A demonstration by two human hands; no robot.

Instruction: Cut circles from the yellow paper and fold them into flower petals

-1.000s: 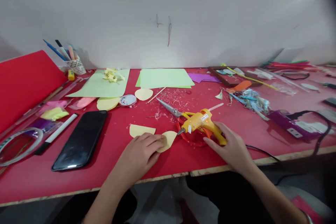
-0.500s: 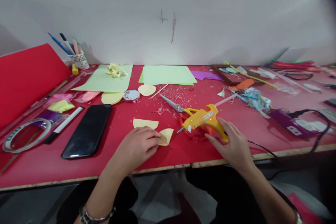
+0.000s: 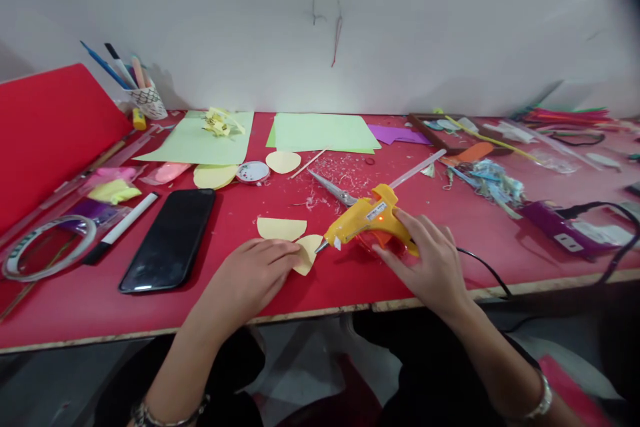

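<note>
My right hand [image 3: 430,263] is closed around the handle of a yellow hot glue gun [image 3: 357,219] with a small orange light on its side and a clear glue stick [image 3: 417,168] in its back. The metal nozzle points left, at the edge of a cream paper piece [image 3: 309,252]. My left hand [image 3: 257,273] has its fingers pressed together on that piece, hiding its left part. Just above lies a second cream piece, a half circle [image 3: 281,228]. Behind the glue gun, partly covered by it, are scissors [image 3: 333,188] with their blades showing.
To the left lie a black phone [image 3: 170,240], a marker [image 3: 120,228] and a tape roll [image 3: 50,247]. Pale green sheets [image 3: 325,132], cream circles [image 3: 216,176] and paper scraps sit farther back. At right are a purple power box [image 3: 563,230], its cord and blue tassels [image 3: 493,180].
The glue gun has come off the scissors and moved left, its nozzle now at the cream piece. My right hand has closed on its handle. My left hand stays on the paper.
</note>
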